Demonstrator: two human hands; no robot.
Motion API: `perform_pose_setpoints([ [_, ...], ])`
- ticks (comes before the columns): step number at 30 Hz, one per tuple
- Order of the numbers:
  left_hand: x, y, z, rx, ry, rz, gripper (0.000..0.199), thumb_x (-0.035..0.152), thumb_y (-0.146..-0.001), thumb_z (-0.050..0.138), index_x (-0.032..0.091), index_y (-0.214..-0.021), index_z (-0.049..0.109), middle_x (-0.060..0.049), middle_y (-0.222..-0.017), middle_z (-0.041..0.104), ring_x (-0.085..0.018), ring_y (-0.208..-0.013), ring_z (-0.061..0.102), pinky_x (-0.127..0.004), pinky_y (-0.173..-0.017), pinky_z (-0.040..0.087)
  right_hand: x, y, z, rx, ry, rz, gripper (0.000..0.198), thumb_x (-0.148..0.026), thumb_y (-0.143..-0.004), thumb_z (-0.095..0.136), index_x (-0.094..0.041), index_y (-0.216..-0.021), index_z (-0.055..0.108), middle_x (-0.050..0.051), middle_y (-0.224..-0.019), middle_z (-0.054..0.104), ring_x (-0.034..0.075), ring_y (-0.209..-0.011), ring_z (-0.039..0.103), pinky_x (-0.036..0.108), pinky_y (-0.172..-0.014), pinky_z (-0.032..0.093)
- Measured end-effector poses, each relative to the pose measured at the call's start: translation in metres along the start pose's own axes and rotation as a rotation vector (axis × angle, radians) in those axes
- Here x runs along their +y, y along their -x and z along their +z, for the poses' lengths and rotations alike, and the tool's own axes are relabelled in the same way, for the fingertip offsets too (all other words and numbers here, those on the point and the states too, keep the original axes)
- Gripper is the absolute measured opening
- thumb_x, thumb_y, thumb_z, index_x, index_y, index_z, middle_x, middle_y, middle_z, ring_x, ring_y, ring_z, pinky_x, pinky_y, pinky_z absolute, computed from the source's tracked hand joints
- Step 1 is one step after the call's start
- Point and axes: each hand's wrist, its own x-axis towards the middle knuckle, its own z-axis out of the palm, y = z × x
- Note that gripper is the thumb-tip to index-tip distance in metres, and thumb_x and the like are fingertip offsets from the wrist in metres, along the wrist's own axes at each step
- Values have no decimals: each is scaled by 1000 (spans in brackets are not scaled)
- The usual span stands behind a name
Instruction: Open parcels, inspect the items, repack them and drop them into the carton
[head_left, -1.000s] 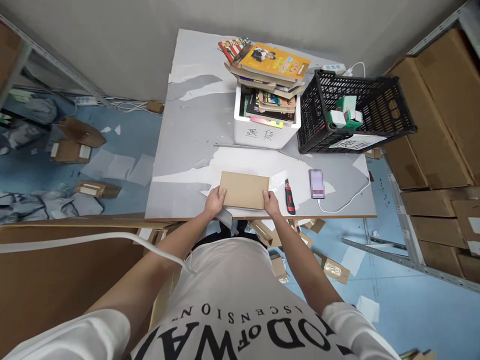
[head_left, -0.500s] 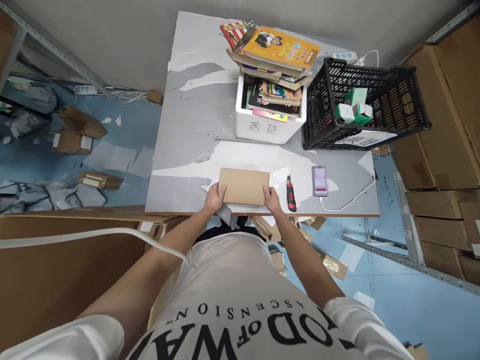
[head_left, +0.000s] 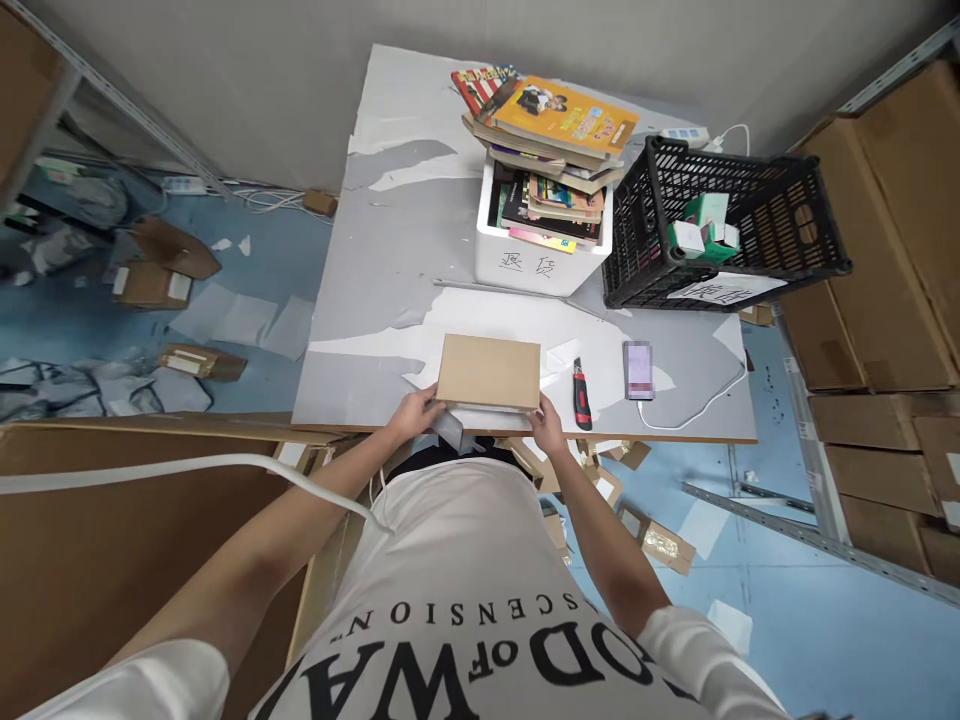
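A flat brown cardboard box (head_left: 489, 371) is held level between my hands at the front edge of the table (head_left: 375, 250). My left hand (head_left: 417, 411) grips its near left corner, with the fingertips partly hidden. On the near right corner, my right hand (head_left: 546, 424) is closed with fingers at its side. Below the box's near side, by my left hand, hangs a grey-white scrap (head_left: 450, 430). Right of the box lies a red and black utility knife (head_left: 581, 396), with a folded white paper (head_left: 559, 362) beside it.
A phone (head_left: 639, 370) on a white cable lies to the right. Behind stand a white bin (head_left: 536, 265) heaped with books (head_left: 568, 115) and a black crate (head_left: 750, 210) with small green-white boxes. A large open carton (head_left: 135, 540) sits at lower left. Cardboard litters the floor.
Both hands have slid lower on the box, and the thumbs have left its top face. The box's near side appears slightly raised. The view has shifted a little.
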Motion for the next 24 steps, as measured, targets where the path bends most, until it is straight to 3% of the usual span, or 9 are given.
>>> perform_pose_setpoints([
  [3,26,-6,-3,159,-36,-36,51,50,-82,50,15,-114,67,-7,-103,72,-24,-89,65,-31,-80,49,-29,-10,-11,18,0,-13,41,-47,-85,46,-20,-116,50,12,-122,60,24,-114,55,40,-96,45],
  [6,47,-19,-8,298,-148,-135,52,55,-85,45,13,-98,74,-7,-87,73,-21,-79,64,-28,-71,45,-52,-22,-20,44,118,28,38,-56,-87,41,-21,-98,51,10,-103,65,23,-94,60,38,-86,46],
  [9,56,-35,-9,315,-265,-211,56,59,-86,41,14,-84,76,-7,-71,70,-20,-69,61,-27,-64,40,-60,-37,-21,81,202,60,40,-60,-87,37,-22,-88,49,8,-95,64,22,-87,58,36,-82,44],
  [18,49,-55,-6,349,-262,-232,55,60,-85,43,15,-81,74,-7,-72,70,-20,-72,60,-28,-66,40,-54,-60,-17,70,166,130,42,-64,-83,42,-23,-87,48,6,-93,63,21,-86,57,34,-81,44],
  [21,41,-52,-8,328,-139,-237,55,59,-84,42,13,-81,73,-7,-73,70,-22,-76,63,-29,-69,44,-46,-58,-18,86,102,115,43,-63,-83,42,-22,-89,52,7,-98,65,22,-93,58,35,-86,45],
  [24,25,-42,-11,274,92,-206,53,52,-86,38,12,-100,71,-9,-90,72,-24,-92,65,-32,-78,49,-27,-50,-22,58,-61,127,42,-55,-88,33,-22,-101,55,9,-108,64,22,-101,59,37,-87,48],
])
